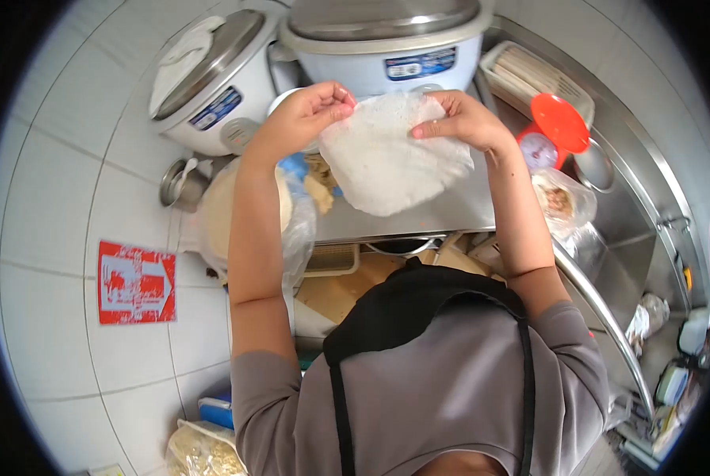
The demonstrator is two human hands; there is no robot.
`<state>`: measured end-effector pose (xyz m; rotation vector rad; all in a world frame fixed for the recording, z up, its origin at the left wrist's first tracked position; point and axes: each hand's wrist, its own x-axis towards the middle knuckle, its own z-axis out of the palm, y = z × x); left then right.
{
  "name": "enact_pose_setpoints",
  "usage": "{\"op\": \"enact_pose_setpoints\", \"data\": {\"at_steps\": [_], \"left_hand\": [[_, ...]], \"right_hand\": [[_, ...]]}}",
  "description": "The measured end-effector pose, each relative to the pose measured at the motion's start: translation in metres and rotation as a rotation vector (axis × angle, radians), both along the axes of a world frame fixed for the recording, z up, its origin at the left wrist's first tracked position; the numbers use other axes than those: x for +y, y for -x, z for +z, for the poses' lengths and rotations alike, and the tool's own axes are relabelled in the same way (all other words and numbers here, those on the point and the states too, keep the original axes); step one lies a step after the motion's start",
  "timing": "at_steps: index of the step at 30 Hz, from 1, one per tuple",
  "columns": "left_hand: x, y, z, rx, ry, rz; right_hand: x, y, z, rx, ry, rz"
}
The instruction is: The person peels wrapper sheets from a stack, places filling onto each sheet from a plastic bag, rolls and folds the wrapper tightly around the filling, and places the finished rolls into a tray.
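A thin, whitish, slightly see-through wrapper sheet (394, 163) with a rounded edge hangs between my two hands above the steel counter. My left hand (319, 111) pinches its upper left edge between thumb and fingers. At the upper right, my right hand (462, 123) grips it, the thumb lying on the near face and the fingers partly behind. Under my left forearm, a stack of pale round sheets (216, 214) sits in a clear plastic bag (299, 238). Crumpled pale pieces (319, 186) lie beside that bag, next to something blue.
Two large lidded cookers (382, 47) (212, 103) stand at the back. At right are a red scale (539, 149), a bag of food (559, 202) and a basket of chopsticks (537, 75). A metal pot (184, 186) sits left. A curved metal rail (600, 313) runs on my right.
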<state>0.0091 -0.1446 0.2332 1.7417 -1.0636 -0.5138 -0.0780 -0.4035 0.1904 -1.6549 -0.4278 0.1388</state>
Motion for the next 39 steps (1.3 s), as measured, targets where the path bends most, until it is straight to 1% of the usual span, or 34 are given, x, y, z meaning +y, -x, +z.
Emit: {"op": "enact_pose_setpoints", "data": {"at_steps": [2, 3, 4, 5, 6, 7, 9, 10, 12, 13, 15, 16, 18, 19, 21, 22, 25, 27, 28, 30, 32, 34, 36, 37, 39], "left_hand": [[-0.033, 0.005, -0.001, -0.05, 0.037, 0.016], [-0.048, 0.009, -0.005, -0.059, 0.073, 0.005], [-0.062, 0.014, -0.009, -0.068, 0.108, -0.004], [-0.074, 0.025, -0.015, -0.129, 0.072, -0.011], [-0.083, 0.04, -0.017, -0.114, -0.034, -0.082], [-0.091, 0.054, -0.02, -0.099, -0.141, -0.151], [-0.103, 0.07, -0.043, -0.094, -0.17, -0.229], [-0.106, 0.073, -0.058, -0.091, -0.187, -0.267], [-0.111, 0.072, -0.091, 0.047, -0.209, -0.125], [-0.112, 0.069, -0.11, 0.117, -0.221, -0.052], [-0.114, 0.058, -0.159, -0.191, -0.229, 0.004], [-0.113, 0.055, -0.18, -0.343, -0.233, 0.031], [-0.11, 0.052, -0.212, -0.536, -0.212, 0.091], [-0.11, 0.056, -0.215, -0.631, -0.199, 0.119], [-0.104, 0.065, -0.215, -0.559, -0.307, 0.168], [-0.101, 0.069, -0.214, -0.521, -0.36, 0.194], [-0.087, 0.071, -0.219, -0.433, -0.366, 0.215], [-0.086, 0.069, -0.222, -0.408, -0.311, 0.256], [-0.087, 0.068, -0.222, -0.397, -0.281, 0.272], [-0.087, 0.069, -0.216, -0.441, -0.316, 0.323], [-0.098, 0.072, -0.203, -0.503, -0.323, 0.361], [-0.112, 0.073, -0.194, -0.579, -0.304, 0.385], [-0.141, 0.076, -0.196, -0.458, -0.189, 0.291], [-0.161, 0.08, -0.197, -0.4, -0.131, 0.246], [-0.21, 0.099, -0.195, -0.124, -0.015, 0.134]], "right_hand": [[-0.026, 0.014, 0.003, -0.089, 0.102, -0.147], [-0.036, 0.026, 0.003, -0.122, 0.076, -0.222], [-0.048, 0.036, 0.002, -0.213, 0.22, -0.259], [-0.063, 0.048, -0.002, -0.3, 0.366, -0.292], [-0.077, 0.059, -0.008, -0.383, 0.514, -0.319], [-0.089, 0.07, -0.021, -0.321, 0.541, -0.316], [-0.111, 0.088, -0.064, -0.199, 0.593, -0.301], [-0.115, 0.098, -0.086, -0.103, 0.752, -0.349], [-0.118, 0.112, -0.132, -0.253, 0.906, -0.565], [-0.117, 0.116, -0.141, -0.254, 0.884, -0.591], [-0.108, 0.116, -0.151, -0.264, 0.835, -0.643], [-0.103, 0.113, -0.159, -0.266, 0.923, -0.615], [-0.091, 0.105, -0.177, -0.274, 1.094, -0.559], [-0.085, 0.102, -0.183, -0.264, 1.129, -0.552], [-0.078, 0.094, -0.188, -0.247, 1.204, -0.538], [-0.077, 0.091, -0.187, -0.252, 1.171, -0.523], [-0.073, 0.088, -0.187, -0.262, 1.102, -0.482], [-0.073, 0.088, -0.182, -0.268, 1.108, -0.476], [-0.075, 0.091, -0.176, -0.269, 1.039, -0.479], [-0.084, 0.104, -0.154, -0.268, 0.906, -0.494], [-0.1, 0.123, -0.114, -0.205, 0.689, -0.619], [-0.139, 0.143, -0.109, -0.085, 0.711, -0.824], [-0.186, 0.158, -0.119, 0.108, 0.857, -0.869], [-0.21, 0.16, -0.134, 0.139, 0.907, -0.833], [-0.245, 0.162, -0.171, 0.2, 1.005, -0.756]]}}
